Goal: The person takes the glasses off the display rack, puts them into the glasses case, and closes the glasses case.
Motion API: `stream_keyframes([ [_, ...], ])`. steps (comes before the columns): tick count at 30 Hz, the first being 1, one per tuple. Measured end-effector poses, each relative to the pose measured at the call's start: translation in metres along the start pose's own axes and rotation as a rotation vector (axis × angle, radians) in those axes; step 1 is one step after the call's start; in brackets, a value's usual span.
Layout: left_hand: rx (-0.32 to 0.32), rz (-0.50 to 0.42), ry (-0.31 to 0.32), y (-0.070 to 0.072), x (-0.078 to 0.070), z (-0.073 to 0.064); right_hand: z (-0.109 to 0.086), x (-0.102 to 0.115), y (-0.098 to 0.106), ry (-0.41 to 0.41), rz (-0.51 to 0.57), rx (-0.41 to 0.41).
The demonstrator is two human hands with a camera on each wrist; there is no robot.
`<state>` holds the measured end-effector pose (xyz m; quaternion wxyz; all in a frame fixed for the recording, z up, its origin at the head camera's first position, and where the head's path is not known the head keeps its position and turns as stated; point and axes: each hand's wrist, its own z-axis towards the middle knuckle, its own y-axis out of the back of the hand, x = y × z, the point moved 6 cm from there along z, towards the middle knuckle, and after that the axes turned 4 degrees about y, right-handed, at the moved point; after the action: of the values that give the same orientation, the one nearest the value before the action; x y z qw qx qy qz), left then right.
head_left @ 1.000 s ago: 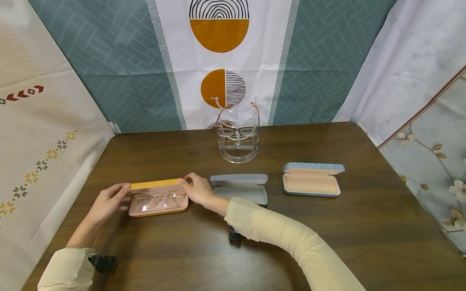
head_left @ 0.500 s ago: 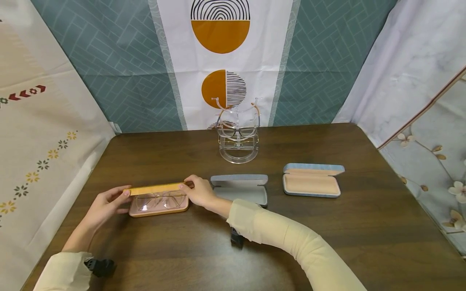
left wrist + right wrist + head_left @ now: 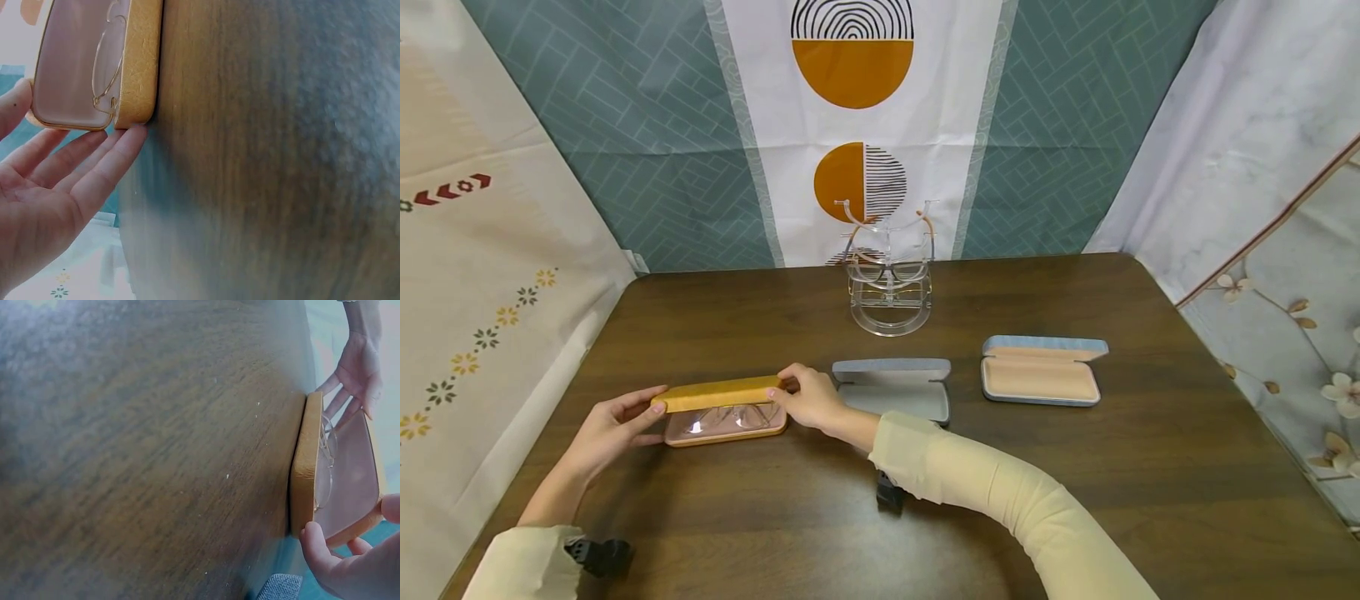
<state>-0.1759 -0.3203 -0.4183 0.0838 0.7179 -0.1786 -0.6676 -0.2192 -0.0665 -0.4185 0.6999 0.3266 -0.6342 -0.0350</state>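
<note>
A yellow glasses case (image 3: 715,395) lies at the left of the table, its pink-lined base under a half-lowered lid. Inside rest thin gold-rimmed eyeglasses (image 3: 94,65), partly hidden by the lid in the head view. My left hand (image 3: 610,433) holds the case's left end, thumb on the lid's front edge and fingertips against the end of lid and base. At the opposite end my right hand (image 3: 812,398) grips the case, its thumb on the lid's edge and a fingertip at the base's corner (image 3: 310,526).
Right of the yellow case stands an open grey glasses case (image 3: 895,400), close behind my right wrist. An open blue case (image 3: 1041,379) with peach lining lies farther right. At the back is a clear display stand (image 3: 891,321) bearing eyeglasses (image 3: 891,272).
The yellow lid has swung forward and down over the eyeglasses, with both hands following it. The base and the other cases have stayed in place.
</note>
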Motion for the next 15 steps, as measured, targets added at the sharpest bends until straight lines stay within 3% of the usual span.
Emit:
stream_keyframes([
  [15,0.002,0.0,0.024,-0.0013,0.0015,-0.0027,-0.0019,-0.0009,-0.0002,-0.006,0.006,0.017],
])
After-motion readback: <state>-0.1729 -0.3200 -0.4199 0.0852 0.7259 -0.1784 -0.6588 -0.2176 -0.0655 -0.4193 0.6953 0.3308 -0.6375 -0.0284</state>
